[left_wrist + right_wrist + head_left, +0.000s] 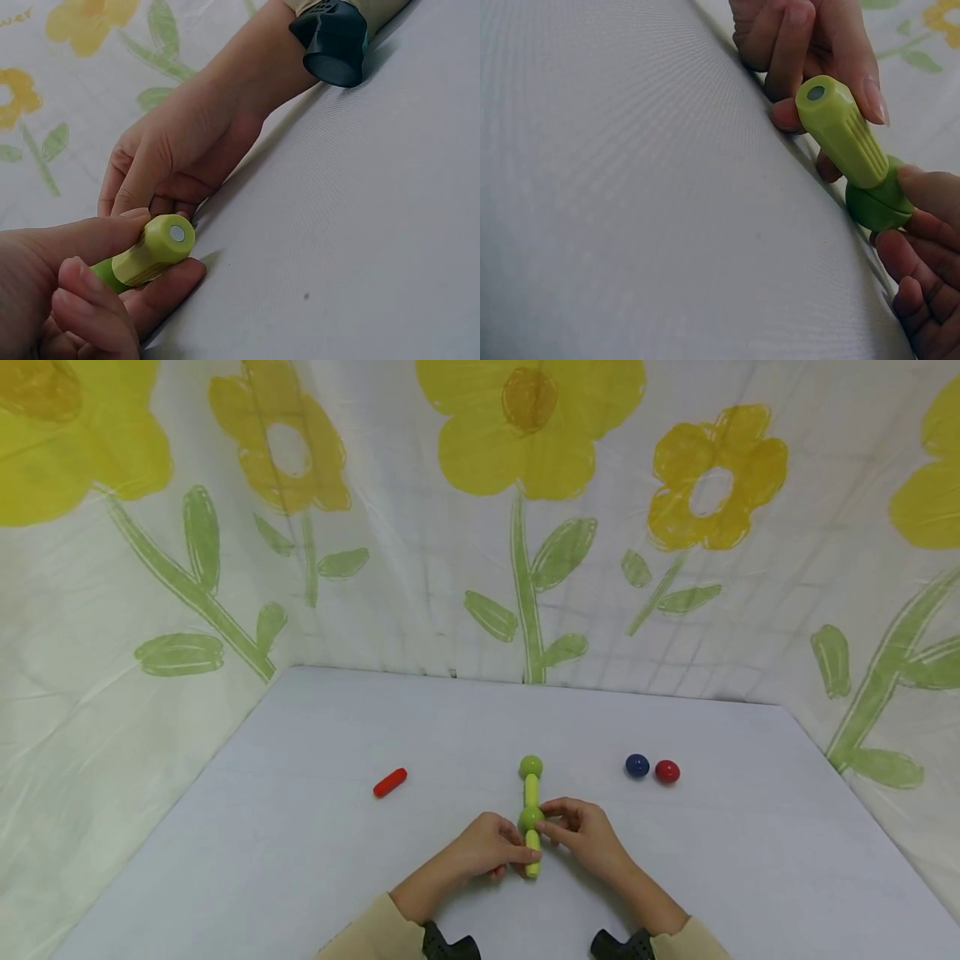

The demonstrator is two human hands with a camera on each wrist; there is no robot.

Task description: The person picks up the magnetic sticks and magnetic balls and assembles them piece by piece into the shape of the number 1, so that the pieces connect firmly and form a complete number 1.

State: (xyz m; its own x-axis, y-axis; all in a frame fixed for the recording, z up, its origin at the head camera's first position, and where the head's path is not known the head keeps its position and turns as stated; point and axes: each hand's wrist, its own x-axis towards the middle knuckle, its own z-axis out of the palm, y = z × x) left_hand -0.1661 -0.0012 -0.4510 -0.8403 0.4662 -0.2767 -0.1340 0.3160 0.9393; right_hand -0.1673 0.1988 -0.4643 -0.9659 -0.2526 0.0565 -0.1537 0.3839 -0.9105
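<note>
A chain of green toy pieces lies at the middle of the table in the head view: a far green ball [531, 766], a far yellow-green rod [531, 790], a nearer green ball [529, 818] and a near yellow-green rod [532, 867]. My left hand [489, 847] pinches the near rod between thumb and fingers. On the other side, my right hand [583, 835] holds the nearer ball with thumb and fingertips. Both wrist views show a round grey metal disc set in the near rod's [847, 139] free end. The far pieces are out of sight there.
A red rod [390, 782] lies to the left on the white table [315, 735]. Toward the right, a blue ball [637, 766] and a red ball [667, 772] sit side by side. Behind the table hangs a flower-painted sheet [405, 585].
</note>
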